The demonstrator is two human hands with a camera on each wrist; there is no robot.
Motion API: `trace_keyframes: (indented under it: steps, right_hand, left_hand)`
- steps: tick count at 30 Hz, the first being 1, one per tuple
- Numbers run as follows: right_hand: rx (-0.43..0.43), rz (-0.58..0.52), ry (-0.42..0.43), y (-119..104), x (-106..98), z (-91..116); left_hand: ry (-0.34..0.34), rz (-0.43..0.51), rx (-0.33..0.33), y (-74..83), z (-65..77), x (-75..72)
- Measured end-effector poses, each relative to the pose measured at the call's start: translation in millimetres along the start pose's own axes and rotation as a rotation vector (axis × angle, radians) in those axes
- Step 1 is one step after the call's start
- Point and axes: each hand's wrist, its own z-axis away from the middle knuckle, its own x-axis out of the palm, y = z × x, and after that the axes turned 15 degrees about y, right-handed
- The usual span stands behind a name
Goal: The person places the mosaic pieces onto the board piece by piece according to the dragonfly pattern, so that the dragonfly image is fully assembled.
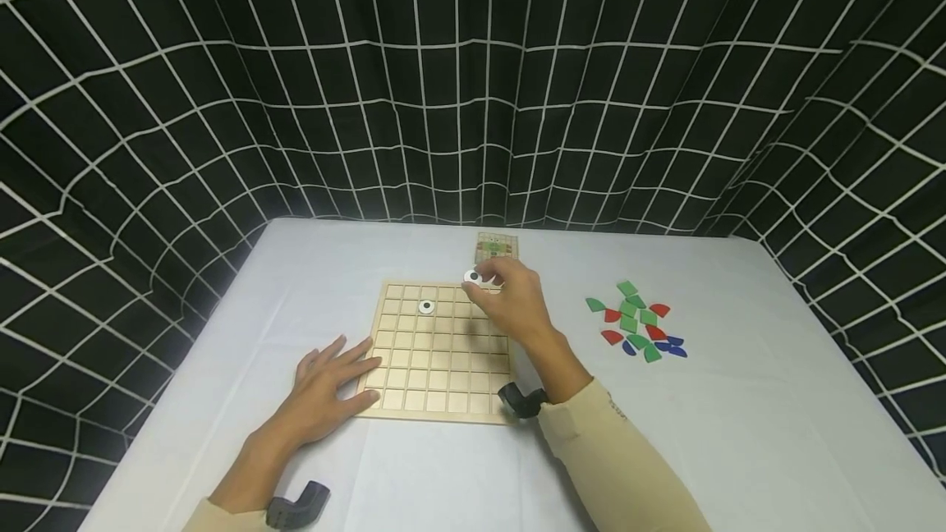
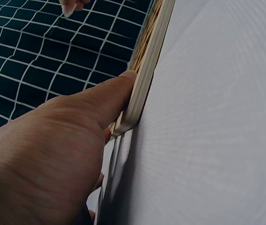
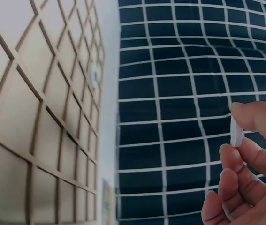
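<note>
Wooden board [image 1: 442,360], just below the frame's centre, carries one eye disc [image 1: 426,307], so the work looks barely begun, with coloured tiles [image 1: 628,308] loose on the tabletop [image 1: 739,401] at right. The right hand [image 1: 515,295] pinches a second disc [image 1: 472,276] near the board's upper edge; the left hand [image 1: 325,391], fingers spread, touches its left side.

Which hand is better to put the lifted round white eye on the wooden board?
Probably the right hand: it pinches that round white black-dotted piece near the far edge of the pale wooden grid board. The left hand just touches the board's left edge.
</note>
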Motion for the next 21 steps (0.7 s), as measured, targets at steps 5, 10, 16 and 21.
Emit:
trace_keyframes:
  steps: [5,10,16,21]
  right_hand:
    - [0.103,0.024,-0.054,4,16,0]
    - [0.23,0.009,-0.119,7,31,1]
    - [0.292,0.009,-0.155,9,47,5]
    - [0.274,0.033,-0.175,14,56,9]
  left_hand:
    - [-0.003,0.012,0.003,0.5,-0.6,0.5]
    - [0.003,0.023,0.007,0.1,0.3,0.1]
    - [0.003,0.025,0.007,-0.7,0.6,0.5]
    - [0.004,0.028,0.007,-0.8,0.5,0.7]
